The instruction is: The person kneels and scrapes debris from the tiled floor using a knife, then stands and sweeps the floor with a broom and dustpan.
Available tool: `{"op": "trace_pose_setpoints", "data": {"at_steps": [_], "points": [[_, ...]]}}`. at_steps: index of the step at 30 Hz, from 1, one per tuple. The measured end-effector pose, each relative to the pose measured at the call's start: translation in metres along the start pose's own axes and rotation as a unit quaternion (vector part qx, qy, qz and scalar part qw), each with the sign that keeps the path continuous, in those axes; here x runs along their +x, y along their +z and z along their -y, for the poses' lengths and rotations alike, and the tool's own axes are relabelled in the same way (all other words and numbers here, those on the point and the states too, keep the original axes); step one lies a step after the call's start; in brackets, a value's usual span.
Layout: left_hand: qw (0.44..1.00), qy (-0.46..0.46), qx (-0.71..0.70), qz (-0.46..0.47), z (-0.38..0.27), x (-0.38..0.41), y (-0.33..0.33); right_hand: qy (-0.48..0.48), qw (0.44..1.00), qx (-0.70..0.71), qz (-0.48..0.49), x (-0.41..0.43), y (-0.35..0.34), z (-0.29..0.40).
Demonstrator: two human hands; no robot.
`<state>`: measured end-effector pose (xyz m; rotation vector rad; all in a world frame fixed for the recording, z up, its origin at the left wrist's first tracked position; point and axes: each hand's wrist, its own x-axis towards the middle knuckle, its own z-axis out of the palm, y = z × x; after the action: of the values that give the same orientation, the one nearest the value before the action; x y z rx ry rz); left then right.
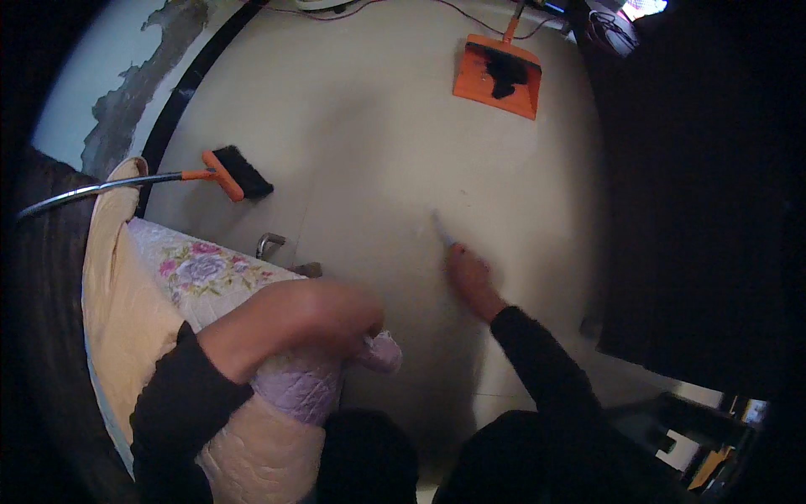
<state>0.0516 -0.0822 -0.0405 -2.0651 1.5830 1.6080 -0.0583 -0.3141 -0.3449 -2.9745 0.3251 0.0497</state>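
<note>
My left hand (343,315) is closed on a bunched part of a quilted fabric cover (381,353) with pink and lilac areas, near the person's knees. Its fingers are partly hidden and blurred. Out over the floor, my right hand (469,274) grips a thin, pale pointed tool (444,228), which may be a knife or scissors; blur hides its exact kind. Beside the left forearm lies the cover's white part with a printed flower pattern (201,268), next to a peach quilted part (135,283).
An orange broom (223,176) with black bristles leans at the left. An orange dustpan (497,75) holding dark debris stands at the top right. A bent metal leg (271,242) pokes out beside the cover. Cables (352,14) run along the far floor, and dark fabric (686,220) hangs at the right.
</note>
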Motion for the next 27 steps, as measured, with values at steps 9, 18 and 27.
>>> {"op": "trace_pose_setpoints", "data": {"at_steps": [9, 18, 27], "points": [[1.0, -0.002, -0.002, 0.008, 0.006, 0.003, 0.002, -0.095, 0.995, 0.002, 0.022, -0.043, -0.024, -0.043], [1.0, 0.018, 0.012, 0.008, 0.012, 0.004, 0.007, -0.033, 0.994, -0.045, 0.096, -0.011, -0.03, -0.072], [0.999, 0.017, -0.022, -0.042, 0.027, 0.012, 0.018, -0.12, 0.993, -0.009, -0.001, -0.016, -0.051, -0.029]]}}
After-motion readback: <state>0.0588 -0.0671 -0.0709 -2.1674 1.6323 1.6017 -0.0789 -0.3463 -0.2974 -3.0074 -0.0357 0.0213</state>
